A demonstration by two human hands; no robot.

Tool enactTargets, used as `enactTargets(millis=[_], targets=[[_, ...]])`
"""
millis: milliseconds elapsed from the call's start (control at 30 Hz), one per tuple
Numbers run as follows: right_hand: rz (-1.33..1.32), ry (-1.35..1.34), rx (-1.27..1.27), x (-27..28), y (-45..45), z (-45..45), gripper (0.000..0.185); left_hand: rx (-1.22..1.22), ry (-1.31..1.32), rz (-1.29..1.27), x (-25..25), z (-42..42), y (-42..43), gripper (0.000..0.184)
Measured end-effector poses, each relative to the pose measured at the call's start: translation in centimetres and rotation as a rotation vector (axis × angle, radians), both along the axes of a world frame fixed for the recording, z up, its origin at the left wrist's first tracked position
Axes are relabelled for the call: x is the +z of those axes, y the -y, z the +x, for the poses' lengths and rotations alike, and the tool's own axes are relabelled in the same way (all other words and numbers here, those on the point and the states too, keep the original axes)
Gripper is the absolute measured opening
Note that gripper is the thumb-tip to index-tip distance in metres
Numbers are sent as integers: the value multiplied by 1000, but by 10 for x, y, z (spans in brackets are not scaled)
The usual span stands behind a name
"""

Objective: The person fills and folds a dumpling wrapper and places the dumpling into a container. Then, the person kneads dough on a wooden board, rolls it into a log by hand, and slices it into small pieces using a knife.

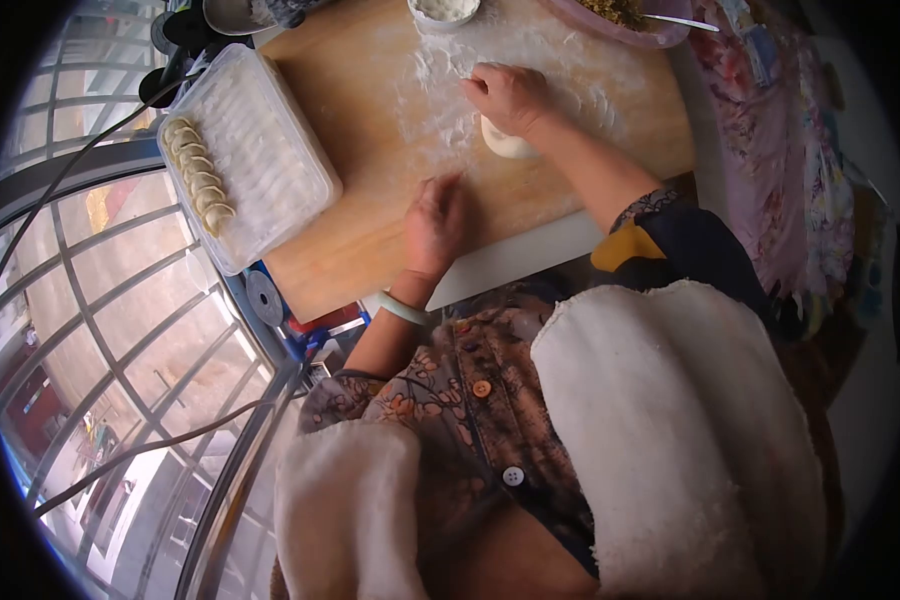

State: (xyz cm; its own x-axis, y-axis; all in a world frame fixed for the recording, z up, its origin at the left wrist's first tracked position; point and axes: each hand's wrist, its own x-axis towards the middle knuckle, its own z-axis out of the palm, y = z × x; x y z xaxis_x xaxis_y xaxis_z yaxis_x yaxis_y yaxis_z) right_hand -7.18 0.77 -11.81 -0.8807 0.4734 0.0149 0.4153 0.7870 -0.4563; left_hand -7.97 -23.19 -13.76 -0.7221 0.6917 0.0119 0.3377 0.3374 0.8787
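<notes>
Over the floured wooden board (360,90), my right hand (508,97) is closed, fingers curled down toward the surface. What it may hold is hidden from above. A pale round piece of dough (506,143) lies partly beneath that hand's wrist. Nearer to my body, my left hand (436,225) is curled closed above the board's front part and slightly blurred. Its fingers hide whatever may be inside. A pale bangle (402,308) circles the left wrist.
On the left, a clear plastic tray (305,165) holds a row of folded dumplings (200,178). A small bowl of flour (444,10) stands at the far edge. Beside it, a pink bowl (660,35) contains filling and a spoon. Patterned cloth (770,170) hangs at right; a barred window lies left.
</notes>
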Motion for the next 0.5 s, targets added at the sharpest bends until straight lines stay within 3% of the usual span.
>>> enactTargets(millis=[233, 333, 433, 500], targets=[[-112, 76, -31, 13, 1, 4, 41, 35, 87, -66, -3, 1, 1, 19], [-378, 138, -59, 46, 11, 28, 43, 94, 258, 11, -15, 2, 0, 17], [-90, -225, 16, 31, 41, 69, 37, 69, 149, -47, -8, 2, 0, 17], [168, -163, 44, 29, 60, 89, 29, 58, 99, -28, -4, 1, -1, 17]])
